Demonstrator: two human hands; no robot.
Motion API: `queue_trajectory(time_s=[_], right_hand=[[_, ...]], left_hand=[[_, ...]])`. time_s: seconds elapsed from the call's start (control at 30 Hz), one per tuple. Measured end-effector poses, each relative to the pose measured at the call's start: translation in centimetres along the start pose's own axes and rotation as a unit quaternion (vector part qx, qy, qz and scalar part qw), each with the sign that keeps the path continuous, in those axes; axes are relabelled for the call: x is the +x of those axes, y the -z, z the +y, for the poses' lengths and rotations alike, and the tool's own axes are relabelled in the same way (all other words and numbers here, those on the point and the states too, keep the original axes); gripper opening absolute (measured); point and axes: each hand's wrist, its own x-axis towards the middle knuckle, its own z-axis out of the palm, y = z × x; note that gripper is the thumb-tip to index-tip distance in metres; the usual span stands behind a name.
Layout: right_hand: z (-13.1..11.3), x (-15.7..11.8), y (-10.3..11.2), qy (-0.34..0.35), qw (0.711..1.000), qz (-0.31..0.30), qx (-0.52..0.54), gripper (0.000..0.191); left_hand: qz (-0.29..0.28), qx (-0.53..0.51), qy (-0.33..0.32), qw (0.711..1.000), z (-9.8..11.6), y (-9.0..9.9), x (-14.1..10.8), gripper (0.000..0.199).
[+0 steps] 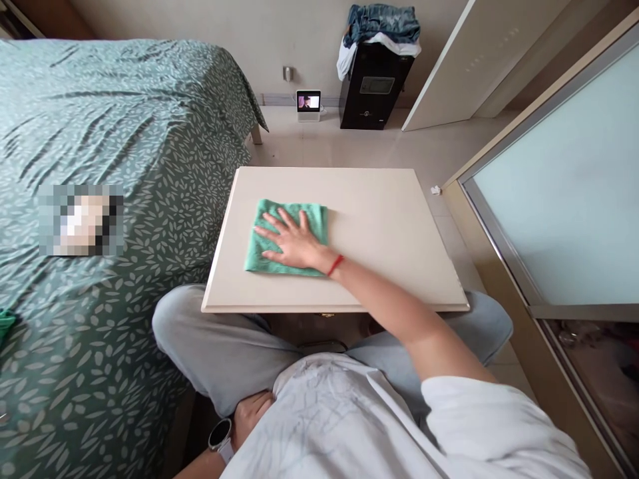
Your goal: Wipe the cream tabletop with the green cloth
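Our right hand (294, 243) lies flat on a green microfibre cloth (315, 223), fingers spread and palm pressed down, with a thin red cord (335, 265) around the wrist. The cloth, soft and short-napped, forms a rough, slightly rumpled square toward the left of a cream-painted tabletop (384, 229). That smooth rectangular top has a moulded, bevelled edge, and a small brass catch (328, 315) shows beneath its near side. Our left hand (252, 416) sits low by the lap, curled over our grey trousers (214, 332) and partly hidden by our loose white T-shirt (339, 419), so we cannot tell whether it grips anything. A round-faced smartwatch (220, 436) on a pale strap circles that wrist. To our left spreads a rumpled bed cover (124, 133) in a green leaf print, with one pixelated patch on it. Ahead, on pale floor tiles (349, 143), stand a small white-framed screen (308, 104) and a black boxy cabinet (374, 86) topped with folded denim (382, 23). To our right rises a frosted glass panel (564, 179) in a metal frame.
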Motion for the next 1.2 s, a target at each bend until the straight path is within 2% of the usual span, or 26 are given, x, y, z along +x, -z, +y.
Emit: queue_trajectory(time_s=[0.13,0.23,0.33,0.4,0.47,0.53,0.6,0.73,0.83,0.93,1.0,1.07,1.13,1.2], right_hand=[[8.5,-8.6,1.0,-0.107,0.994,0.028,-0.026,0.081],[14.5,-15.9,1.5,-0.226,0.971,0.045,-0.062,0.081],[18.3,-21.0,1.9,-0.325,0.94,0.063,-0.088,0.081],[19.2,-22.1,2.0,-0.362,0.925,0.068,-0.092,0.081],[18.6,-21.2,2.1,-0.363,0.925,0.064,-0.088,0.082],[16.7,-18.5,2.1,-0.324,0.941,0.055,-0.081,0.083],[13.8,-14.5,2.1,-0.262,0.961,0.041,-0.072,0.083],[6.1,-4.6,1.5,-0.125,0.991,0.002,-0.045,0.084],[0.7,2.6,0.8,-0.022,1.0,-0.002,-0.018,0.083],[-2.7,7.7,0.1,0.04,0.999,-0.001,-0.018,0.081],[-3.6,9.5,-0.2,0.067,0.998,-0.001,-0.019,0.079],[-3.3,10.0,-0.2,0.082,0.997,0.0,-0.014,0.078],[-1.9,9.2,0.0,0.084,0.996,0.001,-0.007,0.079],[0.5,7.3,0.6,0.071,0.997,0.002,-0.001,0.08]], left_hand=[[-0.009,-0.006,0.0,1.0,0.0,0.0,0.1,0.034],[-0.019,-0.012,0.005,1.0,0.0,-0.1,0.0,0.032],[-0.029,-0.019,0.008,0.999,-0.2,-0.2,-0.1,0.032],[-0.029,-0.019,0.005,0.999,-0.3,-0.3,-0.2,0.033],[-0.027,-0.017,0.002,0.999,-0.3,-0.3,-0.2,0.034],[-0.028,-0.017,-0.002,0.999,-0.3,-0.2,0.0,0.034],[-0.029,-0.018,-0.005,0.999,-0.2,-0.2,0.1,0.033],[-0.023,-0.028,0.003,0.999,0.0,-0.1,0.2,0.032],[-0.021,-0.029,0.007,0.999,-0.1,-0.1,0.1,0.031],[-0.016,-0.025,0.006,1.0,-0.1,-0.2,-0.1,0.031],[-0.014,-0.022,0.009,1.0,0.0,-0.3,-0.2,0.032],[-0.013,-0.018,0.015,1.0,0.0,-0.3,-0.2,0.034],[-0.012,-0.015,0.018,1.0,0.1,-0.3,-0.2,0.035],[-0.011,-0.014,0.018,1.0,0.2,-0.2,-0.1,0.035]])
